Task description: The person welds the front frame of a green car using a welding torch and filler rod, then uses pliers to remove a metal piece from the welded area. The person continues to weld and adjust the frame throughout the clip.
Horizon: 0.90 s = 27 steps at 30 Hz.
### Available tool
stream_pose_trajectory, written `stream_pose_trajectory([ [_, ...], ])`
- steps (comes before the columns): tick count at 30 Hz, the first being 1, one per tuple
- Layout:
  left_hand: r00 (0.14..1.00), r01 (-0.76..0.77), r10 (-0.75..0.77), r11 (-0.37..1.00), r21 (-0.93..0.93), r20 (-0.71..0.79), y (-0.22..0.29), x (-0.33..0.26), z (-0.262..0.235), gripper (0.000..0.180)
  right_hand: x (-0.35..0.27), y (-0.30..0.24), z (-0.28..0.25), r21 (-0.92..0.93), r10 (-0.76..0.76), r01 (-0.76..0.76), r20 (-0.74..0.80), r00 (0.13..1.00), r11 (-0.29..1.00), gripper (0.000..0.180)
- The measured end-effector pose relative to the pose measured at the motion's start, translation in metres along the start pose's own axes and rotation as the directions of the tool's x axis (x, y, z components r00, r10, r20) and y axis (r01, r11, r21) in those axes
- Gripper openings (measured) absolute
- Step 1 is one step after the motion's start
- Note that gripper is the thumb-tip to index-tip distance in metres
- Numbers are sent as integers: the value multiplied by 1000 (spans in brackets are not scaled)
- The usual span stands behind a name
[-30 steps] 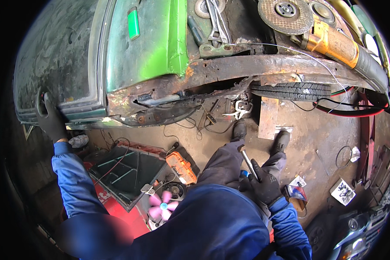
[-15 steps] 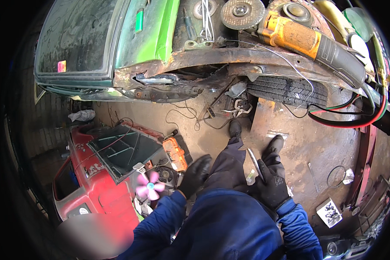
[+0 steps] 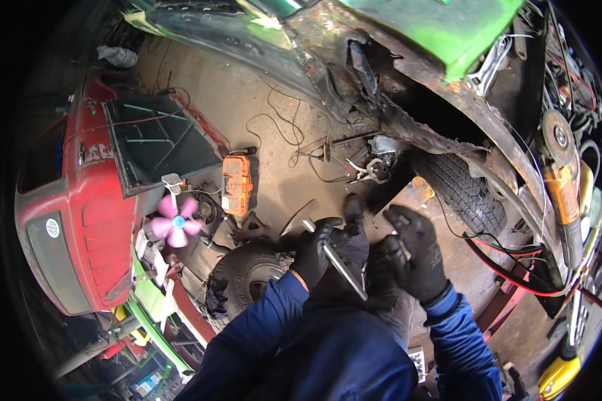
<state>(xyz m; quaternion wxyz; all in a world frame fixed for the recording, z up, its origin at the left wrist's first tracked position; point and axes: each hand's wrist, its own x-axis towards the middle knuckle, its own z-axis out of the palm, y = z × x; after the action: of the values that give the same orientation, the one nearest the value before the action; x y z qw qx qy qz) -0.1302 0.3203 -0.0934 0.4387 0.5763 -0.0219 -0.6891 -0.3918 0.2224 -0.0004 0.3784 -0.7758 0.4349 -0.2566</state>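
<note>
My left hand (image 3: 312, 252), in a black glove, is in front of my legs and closed around a shiny metal bar (image 3: 344, 271). The bar slants from upper left to lower right across my thigh. Its upper end lies by a thin brownish curved shape (image 3: 299, 216); whether they are joined, I cannot tell. My right hand (image 3: 418, 257), gloved the same, is raised to the right with its fingers curled. A small pale piece (image 3: 400, 246) shows between its thumb and fingers, too small to name.
A rusty car body (image 3: 408, 127) with a green panel (image 3: 448, 33) spans the far side, above a tyre (image 3: 465, 190). An angle grinder (image 3: 560, 180) rests at right. At left are a red cab (image 3: 107, 214), a pink fan (image 3: 176, 222), an orange case (image 3: 236, 185) and a loose wheel (image 3: 237, 281).
The metal bar has passed from my right hand to my left hand. My right hand has risen. The view has swung right, so the car body and grinder appear turned.
</note>
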Motion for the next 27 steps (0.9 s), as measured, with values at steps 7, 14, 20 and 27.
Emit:
stream_pose_trajectory([
  [7, 892, -138, 316, 872, 469, -324, 15, 12, -144, 34, 164, 39, -18, -211, -184, 136, -228, 956, 968, 44],
  [14, 848, 159, 280, 676, 720, -451, -13, -21, -291, 57, 238, 78, -14, -283, 101, -121, -85, 991, 951, 52],
  [20, 811, 483, -14, 578, 657, -584, -30, -46, -325, 53, 262, 113, -1, 504, 443, -362, -47, 895, 784, 39],
  [27, 877, 281, 207, 512, 812, -434, -31, -17, -304, 48, 283, 170, 11, 584, 454, -392, 45, 890, 711, 18],
])
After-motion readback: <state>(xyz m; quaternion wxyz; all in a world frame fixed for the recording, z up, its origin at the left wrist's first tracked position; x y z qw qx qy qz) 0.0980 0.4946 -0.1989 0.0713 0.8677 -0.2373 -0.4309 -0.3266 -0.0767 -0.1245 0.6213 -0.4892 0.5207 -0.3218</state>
